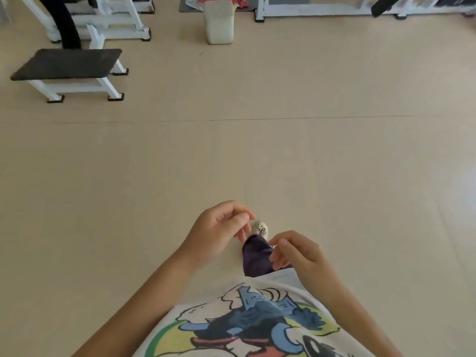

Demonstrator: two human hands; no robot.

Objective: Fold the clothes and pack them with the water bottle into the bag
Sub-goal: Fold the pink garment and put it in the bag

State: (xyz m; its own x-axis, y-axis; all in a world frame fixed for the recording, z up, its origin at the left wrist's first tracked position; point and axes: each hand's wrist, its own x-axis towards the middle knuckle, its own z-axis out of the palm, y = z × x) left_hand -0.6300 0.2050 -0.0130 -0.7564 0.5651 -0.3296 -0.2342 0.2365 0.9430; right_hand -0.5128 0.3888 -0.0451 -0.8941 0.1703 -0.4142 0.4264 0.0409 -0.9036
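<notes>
no readable text anywhere — the t-shirt (pixel 257 323) shows only a cartoon print.

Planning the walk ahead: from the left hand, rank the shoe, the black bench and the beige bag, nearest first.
1. Shoe, just right of the left hand.
2. Black bench, far ahead on the left.
3. Beige bag, farthest, top centre.

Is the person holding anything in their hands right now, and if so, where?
Nothing. The left hand and right hand hang in front of the body, fingers loosely curled, both empty.
</notes>
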